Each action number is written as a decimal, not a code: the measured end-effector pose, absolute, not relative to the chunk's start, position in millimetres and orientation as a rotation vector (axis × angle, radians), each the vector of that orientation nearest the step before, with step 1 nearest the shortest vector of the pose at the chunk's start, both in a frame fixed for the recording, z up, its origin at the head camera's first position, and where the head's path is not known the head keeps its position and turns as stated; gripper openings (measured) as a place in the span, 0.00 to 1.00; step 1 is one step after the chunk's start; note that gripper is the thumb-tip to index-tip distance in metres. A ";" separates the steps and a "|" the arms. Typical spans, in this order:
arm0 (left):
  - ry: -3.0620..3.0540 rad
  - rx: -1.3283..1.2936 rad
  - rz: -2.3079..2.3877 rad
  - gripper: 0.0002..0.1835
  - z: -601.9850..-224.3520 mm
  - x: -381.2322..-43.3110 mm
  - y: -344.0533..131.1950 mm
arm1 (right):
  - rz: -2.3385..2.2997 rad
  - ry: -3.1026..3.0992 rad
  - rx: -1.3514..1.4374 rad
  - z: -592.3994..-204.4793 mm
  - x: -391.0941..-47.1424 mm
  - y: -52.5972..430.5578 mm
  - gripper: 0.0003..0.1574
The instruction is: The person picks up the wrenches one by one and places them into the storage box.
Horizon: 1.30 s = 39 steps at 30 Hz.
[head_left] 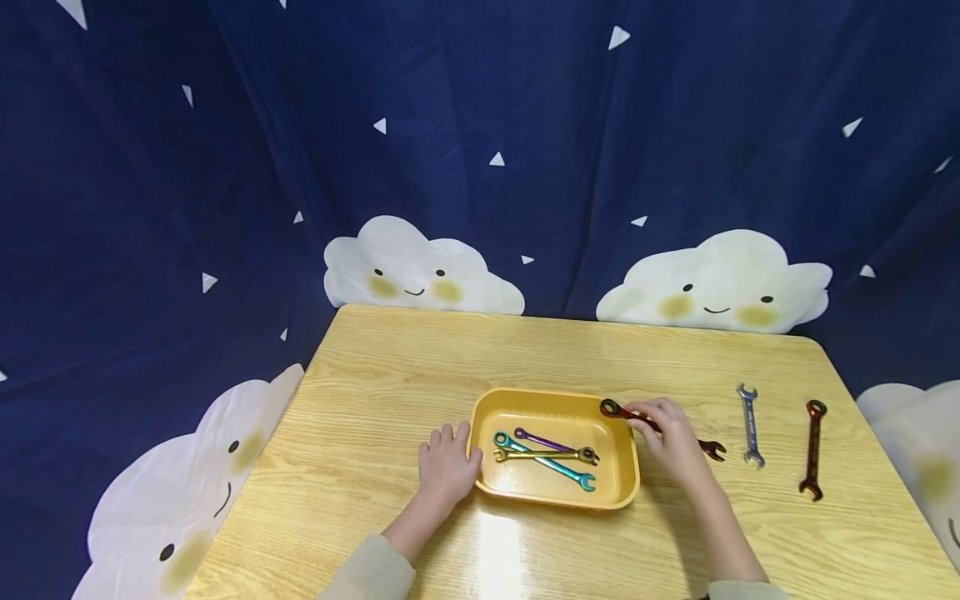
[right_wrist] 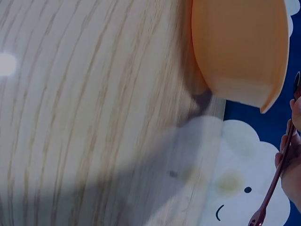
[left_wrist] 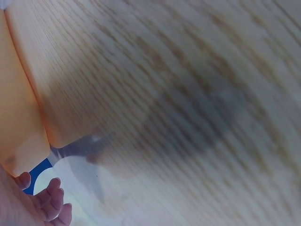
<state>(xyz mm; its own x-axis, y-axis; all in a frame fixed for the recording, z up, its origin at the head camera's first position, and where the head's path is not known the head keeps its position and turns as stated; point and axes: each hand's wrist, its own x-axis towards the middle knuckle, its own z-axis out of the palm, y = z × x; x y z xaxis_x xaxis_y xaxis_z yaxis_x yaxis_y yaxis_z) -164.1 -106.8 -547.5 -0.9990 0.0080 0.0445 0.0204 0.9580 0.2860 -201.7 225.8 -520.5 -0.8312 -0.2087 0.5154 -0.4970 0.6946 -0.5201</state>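
My right hand (head_left: 667,437) pinches a dark red combination wrench (head_left: 641,417) between thumb and fingers. Its ring end overlaps the right rim of a yellow-orange plastic tray (head_left: 555,500) in the head view, while its open end pokes out past the hand. In the right wrist view the wrench (right_wrist: 277,176) slants beside the tray (right_wrist: 240,52). Inside the tray lie a teal wrench (head_left: 558,472), a gold wrench (head_left: 536,455) and a purple wrench (head_left: 547,442), crossing one another. My left hand (head_left: 446,462) rests at the tray's left side, thumb at the rim, fingers relaxed.
To the right on the wooden table (head_left: 360,400) lie a silver open-ended wrench (head_left: 750,425) and another dark red wrench (head_left: 813,450), side by side. A navy curtain (head_left: 480,83) with cloud and triangle prints hangs behind the table and at its sides.
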 end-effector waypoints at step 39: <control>-3.062 -0.006 -0.457 0.20 -547.4 -163.6 -106.2 | 0.917 -2.505 0.800 -516.8 -198.8 165.4 0.13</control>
<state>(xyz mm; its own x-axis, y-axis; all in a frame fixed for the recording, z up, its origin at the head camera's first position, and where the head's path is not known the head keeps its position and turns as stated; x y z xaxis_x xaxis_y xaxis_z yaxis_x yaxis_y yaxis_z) -163.6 -106.2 -547.4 -0.9989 -0.0027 0.0461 0.0109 0.9565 0.2917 -198.8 165.4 -516.8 -0.7773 -0.3858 0.4970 -0.6155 0.6298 -0.4737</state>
